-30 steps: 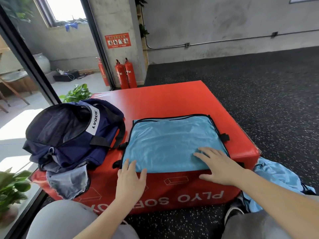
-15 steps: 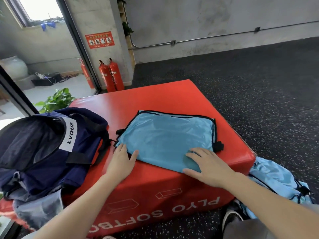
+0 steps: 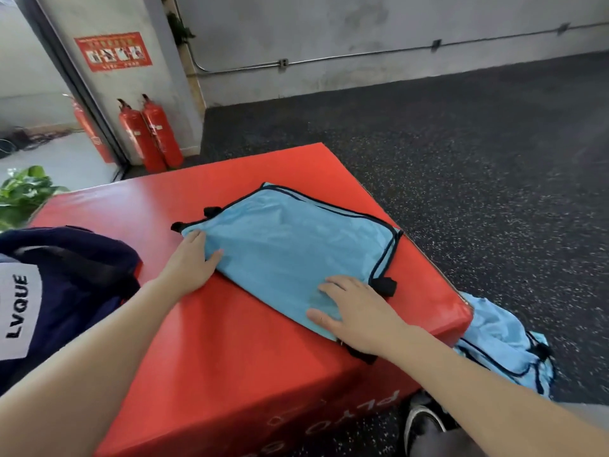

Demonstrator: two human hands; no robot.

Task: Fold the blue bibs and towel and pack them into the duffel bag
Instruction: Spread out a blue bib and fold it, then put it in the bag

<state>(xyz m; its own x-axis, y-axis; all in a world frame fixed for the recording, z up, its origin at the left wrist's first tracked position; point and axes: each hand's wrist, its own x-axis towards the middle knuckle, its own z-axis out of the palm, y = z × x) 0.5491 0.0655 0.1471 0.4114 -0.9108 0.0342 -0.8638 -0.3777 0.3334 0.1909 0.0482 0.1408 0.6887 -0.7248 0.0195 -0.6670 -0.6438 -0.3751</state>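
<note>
Blue bib (image 3: 290, 245) flat, under both hands (image 3: 276, 291)

left hand (image 3: 191, 263): bare, no ring, glove or watch showing
right hand (image 3: 361, 311): bare, likewise nothing worn on fingers or wrist
forearms: both bare as far as the near edge of the picture; no sleeve in sight
shoe (image 3: 423, 423): dark, with a pale rim along its sole, near right, beside the box's foot
trouser leg (image 3: 441, 445): dark grey cloth just behind the shoe, at the bottom edge
</note>
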